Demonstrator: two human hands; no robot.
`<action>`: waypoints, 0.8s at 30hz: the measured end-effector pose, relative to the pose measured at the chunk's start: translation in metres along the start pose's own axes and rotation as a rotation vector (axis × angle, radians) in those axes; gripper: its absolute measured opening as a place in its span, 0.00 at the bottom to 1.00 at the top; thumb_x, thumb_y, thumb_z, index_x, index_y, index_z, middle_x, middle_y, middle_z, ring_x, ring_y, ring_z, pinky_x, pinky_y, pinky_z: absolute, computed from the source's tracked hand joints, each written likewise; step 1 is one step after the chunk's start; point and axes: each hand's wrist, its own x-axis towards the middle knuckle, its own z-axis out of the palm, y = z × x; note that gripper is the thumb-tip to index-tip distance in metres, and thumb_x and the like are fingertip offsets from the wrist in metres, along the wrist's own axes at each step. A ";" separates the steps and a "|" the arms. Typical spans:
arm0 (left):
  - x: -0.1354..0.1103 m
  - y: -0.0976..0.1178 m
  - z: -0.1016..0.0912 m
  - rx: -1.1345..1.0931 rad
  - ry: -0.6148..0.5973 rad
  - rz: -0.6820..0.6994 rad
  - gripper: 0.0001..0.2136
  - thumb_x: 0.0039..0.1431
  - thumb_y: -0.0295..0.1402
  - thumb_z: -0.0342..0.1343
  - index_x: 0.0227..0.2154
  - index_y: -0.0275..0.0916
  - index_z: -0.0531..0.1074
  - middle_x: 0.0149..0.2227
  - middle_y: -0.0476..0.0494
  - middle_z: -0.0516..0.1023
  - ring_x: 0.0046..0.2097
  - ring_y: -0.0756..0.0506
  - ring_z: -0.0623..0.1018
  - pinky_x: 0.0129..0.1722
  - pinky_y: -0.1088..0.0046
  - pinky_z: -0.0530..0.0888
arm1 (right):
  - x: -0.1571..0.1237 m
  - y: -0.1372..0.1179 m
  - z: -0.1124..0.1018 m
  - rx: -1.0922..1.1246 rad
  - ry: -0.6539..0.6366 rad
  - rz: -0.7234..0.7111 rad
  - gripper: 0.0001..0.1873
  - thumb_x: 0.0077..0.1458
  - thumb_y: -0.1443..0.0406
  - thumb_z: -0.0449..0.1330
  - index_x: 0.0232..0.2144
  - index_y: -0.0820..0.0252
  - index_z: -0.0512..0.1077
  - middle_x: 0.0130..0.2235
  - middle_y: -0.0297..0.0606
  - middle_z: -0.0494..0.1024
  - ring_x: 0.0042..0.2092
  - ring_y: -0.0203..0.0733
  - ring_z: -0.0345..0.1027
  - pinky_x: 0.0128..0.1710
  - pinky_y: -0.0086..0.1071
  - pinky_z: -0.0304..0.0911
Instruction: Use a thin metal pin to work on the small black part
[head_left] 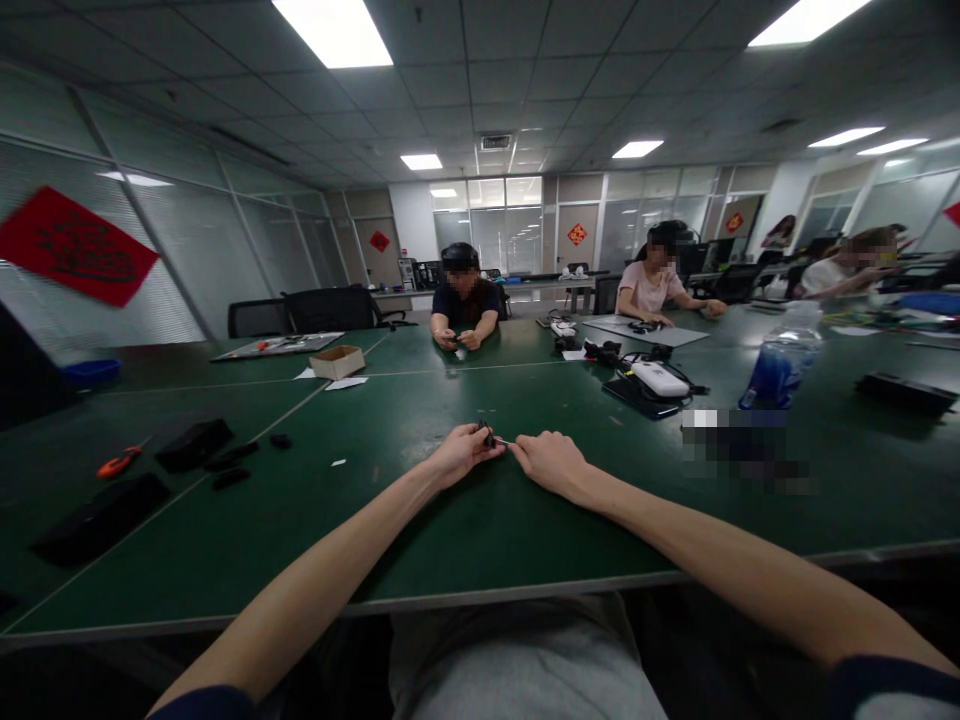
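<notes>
Just above the green table, my left hand (459, 456) is closed on a small black part (486, 434), pinched between thumb and fingers. My right hand (551, 462) faces it from the right, its fingers curled around a thin metal-shafted tool (508, 443). The tool's handle is hidden inside my fist. Its shaft points left and meets or nearly meets the black part; I cannot tell which. Both hands are close together near the middle of the table, with my forearms reaching in from the front edge.
On the green table (300, 560), black boxes (101, 515), small black pieces (231, 478) and an orange-handled tool (120, 461) lie left. A cardboard box (337, 362) stands farther back. Rightward are a white device (660, 379) and a bottle (780, 360). Co-workers (465, 300) sit across.
</notes>
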 end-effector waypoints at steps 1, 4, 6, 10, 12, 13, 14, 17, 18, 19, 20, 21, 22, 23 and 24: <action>-0.001 -0.001 0.002 0.024 -0.033 -0.013 0.04 0.59 0.26 0.52 0.36 0.30 0.66 0.36 0.35 0.73 0.37 0.47 0.77 0.44 0.67 0.76 | 0.003 0.002 0.002 0.015 0.004 0.013 0.33 0.62 0.48 0.33 0.42 0.58 0.71 0.39 0.47 0.75 0.41 0.49 0.70 0.40 0.38 0.61; -0.005 -0.008 0.011 0.113 -0.197 -0.071 0.08 0.59 0.29 0.54 0.39 0.30 0.65 0.38 0.33 0.73 0.38 0.45 0.77 0.44 0.66 0.76 | 0.016 0.014 0.004 0.078 0.025 0.084 0.32 0.62 0.48 0.34 0.43 0.58 0.71 0.39 0.47 0.75 0.40 0.48 0.70 0.39 0.37 0.61; -0.007 -0.013 0.018 0.127 -0.244 -0.060 0.10 0.59 0.31 0.54 0.40 0.31 0.64 0.39 0.32 0.73 0.39 0.44 0.77 0.44 0.66 0.75 | 0.025 0.025 0.005 0.094 0.039 0.136 0.31 0.62 0.49 0.35 0.43 0.59 0.71 0.39 0.49 0.75 0.40 0.50 0.70 0.39 0.38 0.61; -0.006 -0.014 0.020 0.086 -0.213 -0.027 0.10 0.59 0.32 0.53 0.41 0.32 0.63 0.41 0.32 0.72 0.41 0.44 0.77 0.45 0.67 0.75 | 0.031 0.043 0.004 0.118 0.055 0.160 0.30 0.62 0.49 0.35 0.42 0.57 0.72 0.39 0.46 0.76 0.39 0.48 0.70 0.39 0.36 0.61; -0.005 -0.010 0.016 0.074 -0.195 -0.033 0.11 0.58 0.33 0.53 0.41 0.33 0.63 0.42 0.32 0.72 0.41 0.42 0.77 0.43 0.66 0.75 | 0.029 0.046 0.003 0.131 0.062 0.142 0.31 0.62 0.48 0.35 0.41 0.56 0.72 0.38 0.43 0.76 0.38 0.46 0.70 0.38 0.34 0.60; -0.004 -0.008 0.013 0.072 -0.181 -0.033 0.11 0.58 0.33 0.53 0.41 0.34 0.63 0.43 0.32 0.72 0.41 0.42 0.77 0.42 0.65 0.76 | 0.027 0.045 0.003 0.136 0.066 0.130 0.31 0.62 0.48 0.35 0.40 0.56 0.72 0.37 0.43 0.76 0.38 0.45 0.70 0.37 0.33 0.60; -0.004 -0.006 0.010 0.072 -0.168 -0.028 0.11 0.58 0.34 0.52 0.42 0.34 0.62 0.43 0.33 0.71 0.41 0.42 0.77 0.39 0.65 0.76 | 0.026 0.044 0.003 0.141 0.070 0.114 0.31 0.62 0.47 0.35 0.40 0.55 0.72 0.37 0.42 0.76 0.37 0.44 0.70 0.36 0.32 0.60; -0.003 -0.001 0.004 0.077 -0.132 -0.004 0.12 0.58 0.36 0.51 0.43 0.36 0.62 0.44 0.34 0.71 0.37 0.42 0.78 0.32 0.67 0.77 | 0.024 0.038 0.003 0.154 0.081 0.068 0.31 0.62 0.47 0.34 0.40 0.55 0.72 0.35 0.40 0.77 0.34 0.40 0.69 0.34 0.29 0.59; -0.003 0.000 0.002 0.081 -0.119 0.006 0.12 0.58 0.37 0.51 0.43 0.37 0.62 0.44 0.35 0.71 0.35 0.43 0.78 0.29 0.68 0.76 | 0.023 0.036 0.003 0.154 0.092 0.055 0.31 0.62 0.48 0.34 0.40 0.55 0.72 0.34 0.39 0.77 0.33 0.39 0.69 0.34 0.29 0.58; -0.002 0.001 0.001 0.085 -0.105 0.017 0.12 0.58 0.37 0.51 0.43 0.37 0.62 0.44 0.35 0.71 0.33 0.44 0.77 0.27 0.69 0.76 | 0.022 0.034 0.003 0.151 0.106 0.039 0.31 0.62 0.48 0.35 0.40 0.55 0.72 0.34 0.39 0.77 0.33 0.39 0.69 0.34 0.28 0.58; -0.001 0.001 0.000 0.087 -0.091 0.028 0.13 0.57 0.37 0.51 0.43 0.37 0.62 0.44 0.35 0.71 0.32 0.45 0.77 0.26 0.70 0.75 | 0.022 0.032 0.003 0.148 0.120 0.014 0.30 0.62 0.48 0.35 0.39 0.55 0.73 0.33 0.39 0.77 0.34 0.39 0.70 0.34 0.28 0.58; -0.001 0.001 -0.001 0.088 -0.077 0.039 0.13 0.57 0.37 0.51 0.42 0.37 0.62 0.44 0.35 0.71 0.31 0.45 0.77 0.25 0.71 0.74 | 0.021 0.030 0.003 0.146 0.128 -0.023 0.30 0.62 0.48 0.36 0.38 0.55 0.73 0.33 0.39 0.77 0.34 0.40 0.70 0.34 0.28 0.58; 0.000 0.001 -0.001 0.087 -0.065 0.049 0.13 0.57 0.37 0.51 0.42 0.37 0.62 0.43 0.35 0.71 0.30 0.46 0.77 0.24 0.72 0.74 | 0.020 0.029 0.002 0.145 0.128 -0.069 0.29 0.62 0.48 0.37 0.38 0.55 0.73 0.33 0.39 0.77 0.34 0.40 0.70 0.34 0.28 0.57; 0.001 0.001 -0.002 0.087 -0.057 0.058 0.13 0.57 0.36 0.51 0.42 0.36 0.62 0.43 0.35 0.71 0.30 0.46 0.76 0.24 0.72 0.74 | 0.019 0.028 0.002 0.144 0.123 -0.116 0.28 0.62 0.48 0.38 0.37 0.54 0.73 0.33 0.38 0.77 0.34 0.40 0.70 0.35 0.28 0.57; 0.001 0.000 -0.002 0.087 -0.053 0.065 0.13 0.57 0.36 0.52 0.42 0.36 0.62 0.43 0.35 0.71 0.30 0.47 0.76 0.23 0.73 0.74 | 0.018 0.027 0.002 0.144 0.113 -0.157 0.28 0.62 0.48 0.39 0.37 0.54 0.73 0.33 0.37 0.77 0.34 0.39 0.70 0.35 0.28 0.57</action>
